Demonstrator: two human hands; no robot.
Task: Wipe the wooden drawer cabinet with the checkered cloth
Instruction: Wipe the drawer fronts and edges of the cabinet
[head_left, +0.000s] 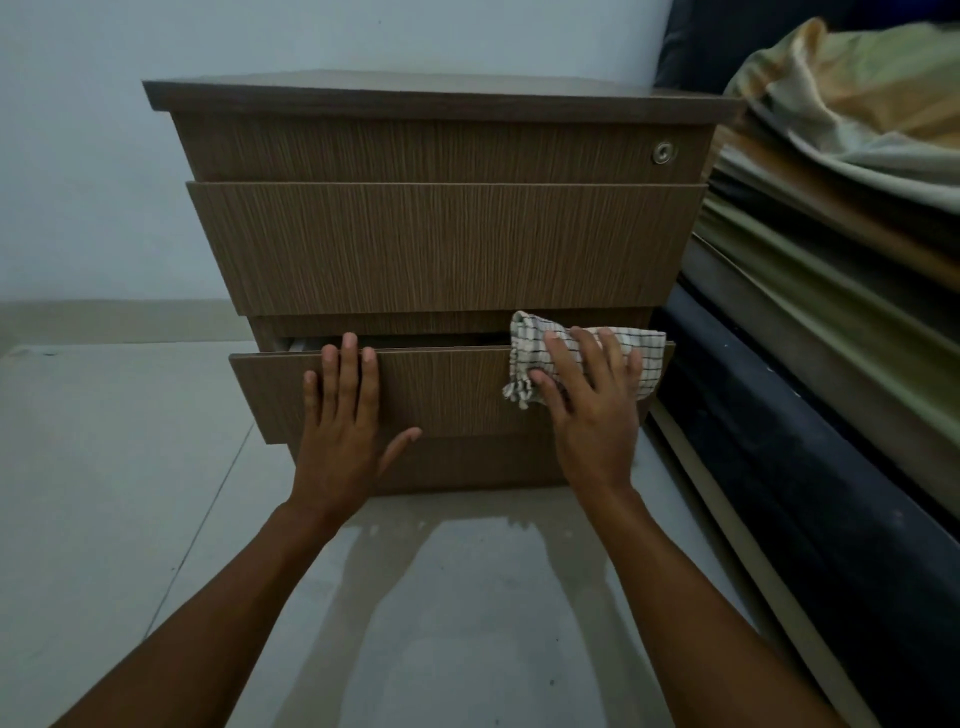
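**Bottom drawer front being wiped, cloth under right palm**

Forearms are coming in from the lower edge, both reaching to the cabinet's lowest drawer.

Largest first: floor (130, 467), pale tile, is carrying the wooden drawer cabinet (441, 244), which is standing against the wall (78, 156) with a bed (831, 322) just beside its right side. Cabinet is looking stiff and heavy, laminate fronts smooth, likely slick; not something to lift, only to brace. Top front is carrying a small round lock (664, 153).

Bottom drawer (441, 389) is sitting slightly pulled out, dark gap showing above its top edge. It will probably slide under push, so bracing matters.

Left hand (340, 415) is lying flat and spread on the drawer front, fingertips reaching over the top edge, gripping nothing, seemingly steadying it.

Right hand (587, 400) is pressing flat, fingers splayed, on the checkered cloth (644, 358), pinning it against the drawer's upper right corner rather than clenching it.

Cloth is bunched, soft, light, fringe hanging at its lower left. Judgement: best handled by palm pressure over the middle of the wad; loose edges will likely creep or snag in the drawer gap.
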